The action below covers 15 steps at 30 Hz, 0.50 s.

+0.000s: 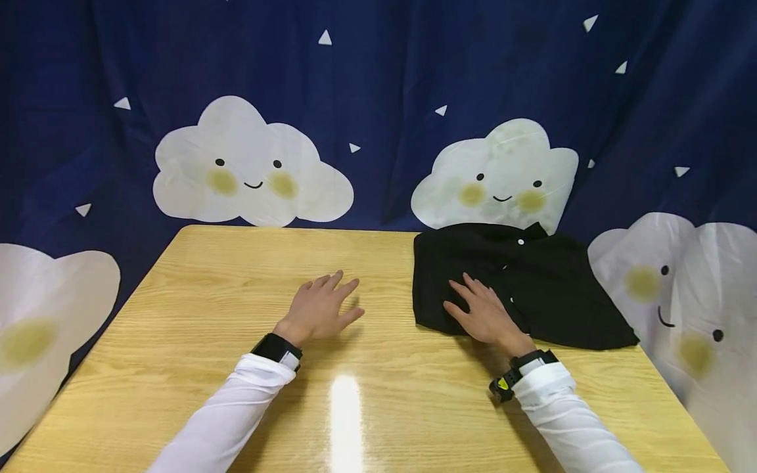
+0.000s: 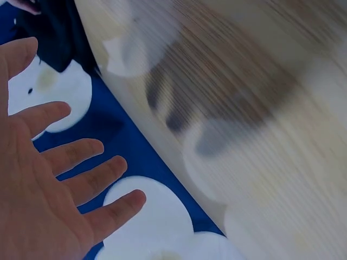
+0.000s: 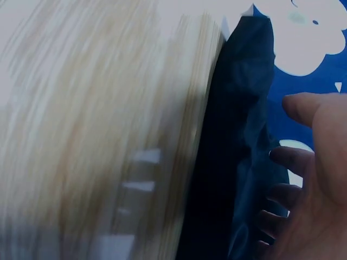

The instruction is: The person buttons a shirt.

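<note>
A black garment with white buttons [image 1: 556, 289] lies flat at the back right of the wooden table [image 1: 248, 263]. My right hand [image 1: 481, 312] is over its near left part in the head view, fingers spread and holding nothing. In the right wrist view, the dark cloth [image 3: 233, 119] stretches beside that hand [image 3: 309, 189], whose fingers overlap its edge. My left hand [image 1: 319, 309] hovers above bare wood to the left of the garment, palm down with fingers apart. The left wrist view shows this hand [image 2: 54, 179] with straight, spread fingers and nothing in them.
Behind the table hangs a dark blue curtain [image 1: 378, 79] printed with smiling clouds and small white triangles. Its cloth also runs down both sides of the table. Dark bands [image 1: 278, 348] circle both wrists, and a bright light reflection lies on the wood between the forearms.
</note>
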Tool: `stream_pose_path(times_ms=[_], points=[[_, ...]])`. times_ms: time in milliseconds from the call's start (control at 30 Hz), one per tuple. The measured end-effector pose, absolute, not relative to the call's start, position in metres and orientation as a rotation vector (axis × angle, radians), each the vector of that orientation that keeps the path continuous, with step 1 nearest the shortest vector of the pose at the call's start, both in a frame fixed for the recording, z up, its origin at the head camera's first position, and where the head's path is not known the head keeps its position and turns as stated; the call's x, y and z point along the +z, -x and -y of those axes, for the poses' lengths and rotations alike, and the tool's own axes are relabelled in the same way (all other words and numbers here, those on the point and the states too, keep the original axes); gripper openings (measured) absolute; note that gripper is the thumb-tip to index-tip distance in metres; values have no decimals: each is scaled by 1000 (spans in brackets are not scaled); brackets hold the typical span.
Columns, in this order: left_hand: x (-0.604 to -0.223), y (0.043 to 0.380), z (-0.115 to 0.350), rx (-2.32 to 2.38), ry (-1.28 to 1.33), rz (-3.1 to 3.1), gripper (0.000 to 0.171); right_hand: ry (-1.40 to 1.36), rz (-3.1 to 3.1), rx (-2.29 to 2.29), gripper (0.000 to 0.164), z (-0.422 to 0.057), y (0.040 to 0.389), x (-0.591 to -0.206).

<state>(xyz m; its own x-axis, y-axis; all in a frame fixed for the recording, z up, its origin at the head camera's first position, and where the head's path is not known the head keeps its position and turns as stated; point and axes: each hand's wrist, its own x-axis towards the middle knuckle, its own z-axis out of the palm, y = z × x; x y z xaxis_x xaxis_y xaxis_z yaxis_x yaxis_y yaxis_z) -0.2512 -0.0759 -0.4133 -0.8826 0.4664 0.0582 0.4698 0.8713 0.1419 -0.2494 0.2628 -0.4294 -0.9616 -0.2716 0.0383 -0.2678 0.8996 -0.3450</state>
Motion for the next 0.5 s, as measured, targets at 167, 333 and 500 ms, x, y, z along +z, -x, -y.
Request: stream_pose_path(times_ms=[167, 333, 500], points=[[-416, 255, 47, -219, 827, 3005, 62, 395, -3092, -558, 61, -279, 249, -434], [-414, 258, 22, -190, 878, 2974, 62, 356, -3106, -565, 60, -295, 247, -433], [-414, 260, 3, -167, 906, 2966, 61, 337, -3093, -568, 63, -311, 245, -432]])
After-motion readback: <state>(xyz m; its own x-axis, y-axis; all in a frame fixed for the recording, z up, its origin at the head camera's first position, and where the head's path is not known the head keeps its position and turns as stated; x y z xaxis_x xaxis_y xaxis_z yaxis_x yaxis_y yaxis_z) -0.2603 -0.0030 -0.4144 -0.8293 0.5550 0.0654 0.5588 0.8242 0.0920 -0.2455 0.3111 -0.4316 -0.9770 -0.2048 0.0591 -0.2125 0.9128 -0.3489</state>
